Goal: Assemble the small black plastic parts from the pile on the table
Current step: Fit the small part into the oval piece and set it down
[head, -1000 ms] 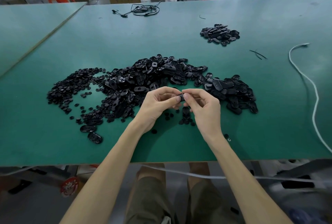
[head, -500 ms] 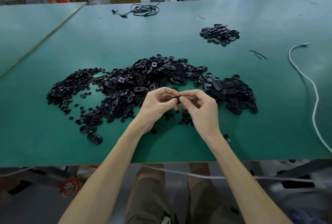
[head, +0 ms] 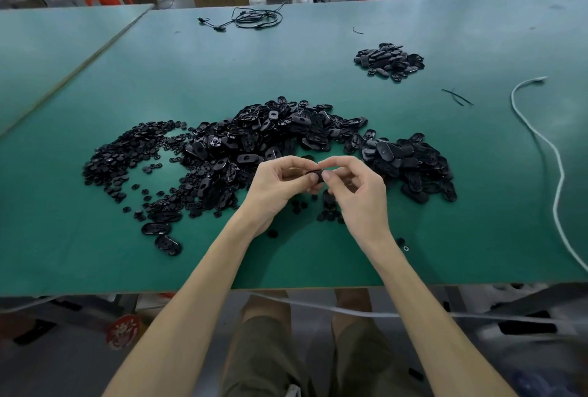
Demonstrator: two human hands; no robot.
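A wide pile of small black plastic parts (head: pixel 273 139) spreads across the middle of the green table (head: pixel 318 256): oval shells in the centre and right, small round pieces (head: pixel 127 155) at the left. Just in front of the pile, my left hand (head: pixel 280 186) and my right hand (head: pixel 356 190) meet fingertip to fingertip. Both pinch one small black part (head: pixel 313 171) between thumbs and forefingers. Most of that part is hidden by the fingers.
A smaller heap of black parts (head: pixel 389 61) lies at the far right. A white cable (head: pixel 553 167) curves down the right side. A black cable bundle (head: pixel 251 18) lies at the far edge, and two oval shells (head: pixel 162 236) near the front left. Loose bits (head: pixel 329 205) sit under my hands.
My hands stay at the same spot. The fingers have shifted a little on the held part, with my right thumb and forefinger turned more onto its end.
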